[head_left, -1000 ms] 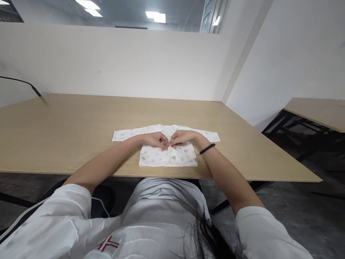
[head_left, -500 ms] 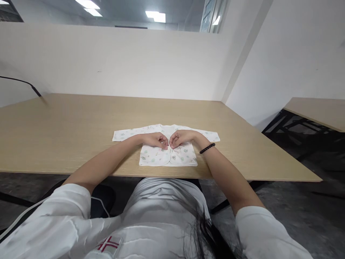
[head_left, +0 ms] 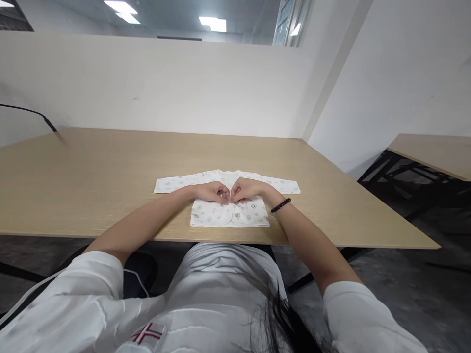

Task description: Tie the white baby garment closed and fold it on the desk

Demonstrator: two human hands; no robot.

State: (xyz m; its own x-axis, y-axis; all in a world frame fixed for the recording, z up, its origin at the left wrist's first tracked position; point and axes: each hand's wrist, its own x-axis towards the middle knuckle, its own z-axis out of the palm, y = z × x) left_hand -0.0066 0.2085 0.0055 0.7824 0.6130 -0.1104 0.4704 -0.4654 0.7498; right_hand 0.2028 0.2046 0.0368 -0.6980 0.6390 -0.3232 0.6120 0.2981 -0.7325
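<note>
A small white baby shirt point(head_left: 209, 213) with a printed pattern lies spread on the table, sleeves out to both sides and neckline away from me. My left hand point(head_left: 215, 191) pinches at the front opening, fingers curled on the left edge. Right beside it, my right hand point(head_left: 243, 189) pinches the other edge of the opening, its fingertips close against those of the left. What exactly lies between the fingertips is too small to make out. The lower front hangs together below the hands, its hem near the table's front edge.
The wooden table point(head_left: 110, 157) reaches back to a white wall point(head_left: 165, 83) with a window above. A black cable or thin stem point(head_left: 47, 122) comes in at the left rear. A second table point(head_left: 434, 152) stands to the right.
My right hand has moved slightly left, bringing its fingertips up to those of my left hand. The shirt's front edges are closer together there.
</note>
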